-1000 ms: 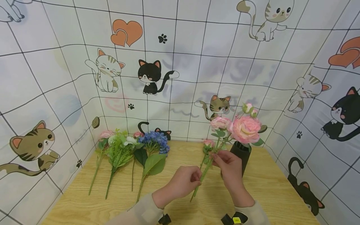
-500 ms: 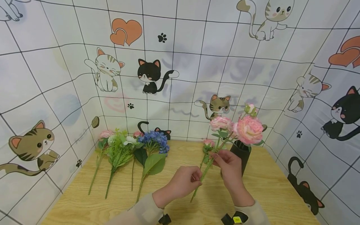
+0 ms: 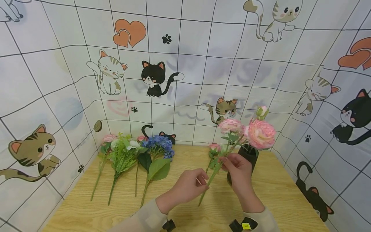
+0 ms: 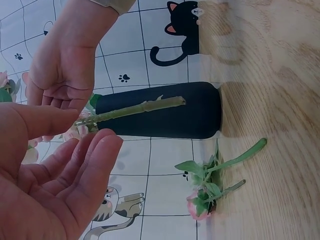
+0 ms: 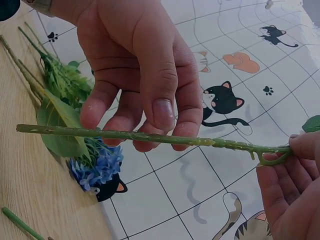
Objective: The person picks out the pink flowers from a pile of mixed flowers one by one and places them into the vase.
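My right hand [image 3: 239, 169] pinches the green stem of a pink rose spray [image 3: 261, 134] between thumb and fingers. The spray carries two full blooms and a bud, and leans up to the right. Lower down, the left hand [image 3: 189, 185] stays beside the stem with thumb and fingers apart; in the right wrist view its fingertips lie along the bare stem [image 5: 110, 135]. The stem's cut end points down toward the table. Behind the right hand stands a black vase [image 4: 155, 117], its mouth hidden by the blooms in the head view.
A small pink flower [image 4: 200, 207] lies on the wooden table [image 3: 174, 219] left of the vase. Farther left lie a blue hydrangea [image 3: 159, 146], green foliage with white flowers [image 3: 124, 156] and another pink flower [image 3: 109, 138]. A cat-print cloth covers the walls around.
The rose spray has shifted slightly right and its blooms have turned, with the bud now higher and farther right. The left fingers have spread a little from the stem.
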`<state>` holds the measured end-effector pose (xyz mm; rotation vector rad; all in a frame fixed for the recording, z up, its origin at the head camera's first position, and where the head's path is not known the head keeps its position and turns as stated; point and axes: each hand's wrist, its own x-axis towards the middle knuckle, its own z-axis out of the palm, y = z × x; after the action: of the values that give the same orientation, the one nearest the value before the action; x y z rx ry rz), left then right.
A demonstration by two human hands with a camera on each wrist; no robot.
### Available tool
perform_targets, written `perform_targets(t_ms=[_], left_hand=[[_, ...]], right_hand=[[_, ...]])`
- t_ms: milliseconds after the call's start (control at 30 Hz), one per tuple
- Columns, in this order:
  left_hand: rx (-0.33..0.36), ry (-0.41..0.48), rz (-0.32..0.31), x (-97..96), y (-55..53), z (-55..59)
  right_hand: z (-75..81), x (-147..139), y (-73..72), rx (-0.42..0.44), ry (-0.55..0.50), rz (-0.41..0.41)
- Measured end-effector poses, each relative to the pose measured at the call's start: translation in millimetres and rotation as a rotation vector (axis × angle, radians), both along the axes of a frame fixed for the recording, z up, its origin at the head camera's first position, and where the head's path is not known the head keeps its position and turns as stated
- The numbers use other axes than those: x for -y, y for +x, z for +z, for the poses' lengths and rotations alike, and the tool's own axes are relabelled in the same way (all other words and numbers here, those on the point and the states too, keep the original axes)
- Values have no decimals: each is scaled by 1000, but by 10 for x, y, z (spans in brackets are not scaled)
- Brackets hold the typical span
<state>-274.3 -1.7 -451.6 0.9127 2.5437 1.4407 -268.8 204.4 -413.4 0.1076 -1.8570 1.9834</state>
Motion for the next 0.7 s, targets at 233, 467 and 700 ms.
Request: perform_targets(t_ms=[233,467,700], left_hand=[[9,-6,14,-12,-10,-4],[5,-10,12,-13,-27,-20],[9,-16,17,-17,-41,-36]], right_hand=[[21,-92,-19,-9,28,-37],[85,-196,-31,-37,13,-79],[142,-297,-51,-79,-29,-118]])
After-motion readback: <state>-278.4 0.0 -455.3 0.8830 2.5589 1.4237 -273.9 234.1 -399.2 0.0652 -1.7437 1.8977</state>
